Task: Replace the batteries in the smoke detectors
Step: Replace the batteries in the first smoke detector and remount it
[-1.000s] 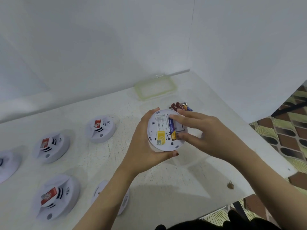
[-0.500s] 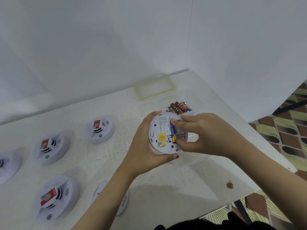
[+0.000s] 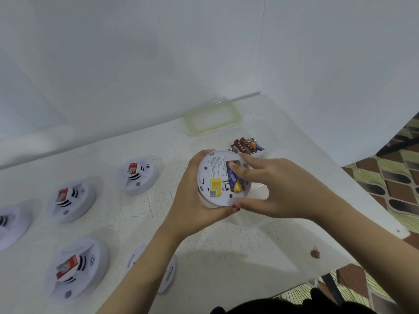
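Surface: white, speckled matte tabletop point(image 3: 226, 257), boxed in by plain white walls.
Nearest: a flat round plastic base plate point(image 3: 169, 274), partly under our left forearm; beside it a domed smoke detector point(image 3: 77, 268) with a red label.
Hands: our left hand point(image 3: 195, 200) grips the upturned detector point(image 3: 215, 175) by its rim. Our right hand point(image 3: 278, 191) curls its fingertips point(image 3: 246, 175) onto a blue-and-yellow battery point(image 3: 233, 181) in the compartment, thumb braced below.
Progress: we judge one unit mid-swap; whether that cell is going in or out, we cannot tell. Three more detectors point(image 3: 70, 200) lie face up, status unknown.
Beyond: clear tub point(image 3: 274, 141) holding glossy red batteries point(image 3: 246, 145); green-rimmed lid point(image 3: 212, 118) behind.
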### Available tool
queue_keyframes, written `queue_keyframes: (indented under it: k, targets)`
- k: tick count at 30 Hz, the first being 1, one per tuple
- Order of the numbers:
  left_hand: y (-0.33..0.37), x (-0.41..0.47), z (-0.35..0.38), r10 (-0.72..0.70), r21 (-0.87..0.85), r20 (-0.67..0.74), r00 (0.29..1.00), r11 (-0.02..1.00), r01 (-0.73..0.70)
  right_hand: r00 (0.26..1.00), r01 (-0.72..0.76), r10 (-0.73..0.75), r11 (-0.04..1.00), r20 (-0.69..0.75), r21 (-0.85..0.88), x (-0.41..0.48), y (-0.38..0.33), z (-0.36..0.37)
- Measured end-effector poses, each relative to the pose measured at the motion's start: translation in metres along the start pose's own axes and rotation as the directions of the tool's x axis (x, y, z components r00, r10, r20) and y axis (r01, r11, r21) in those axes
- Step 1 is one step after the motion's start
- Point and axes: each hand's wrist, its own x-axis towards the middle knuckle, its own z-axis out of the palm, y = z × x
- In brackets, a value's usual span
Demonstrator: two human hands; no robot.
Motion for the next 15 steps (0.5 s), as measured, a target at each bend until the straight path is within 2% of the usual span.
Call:
queue_keyframes:
  k: [2,6,10,13,15]
  targets:
    - [-0.001,0.002,0.000,0.005,0.013,-0.006,1.000,1.000,-0.005,0.999,-0.033,0.035,0.999,-0.042,0.037,0.000,0.003,0.004]
    - [-0.004,0.006,-0.004,0.006,0.017,-0.026,1.000,1.000,-0.006,0.972,-0.072,0.143,0.935,-0.185,0.347,-0.005,0.006,0.010]
    - [-0.009,0.010,-0.007,0.009,0.026,-0.053,0.999,1.000,-0.008,0.934,-0.045,0.185,0.910,-0.306,0.413,-0.013,0.007,0.012]
    - [-0.012,0.014,-0.011,0.003,0.007,-0.072,0.997,1.000,-0.002,0.942,-0.096,0.213,0.911,-0.258,0.401,-0.022,0.017,0.011]
    - [-0.012,0.017,-0.013,-0.008,-0.018,-0.088,0.996,1.000,0.007,0.968,-0.146,0.206,0.927,-0.142,0.346,-0.027,0.026,0.011]
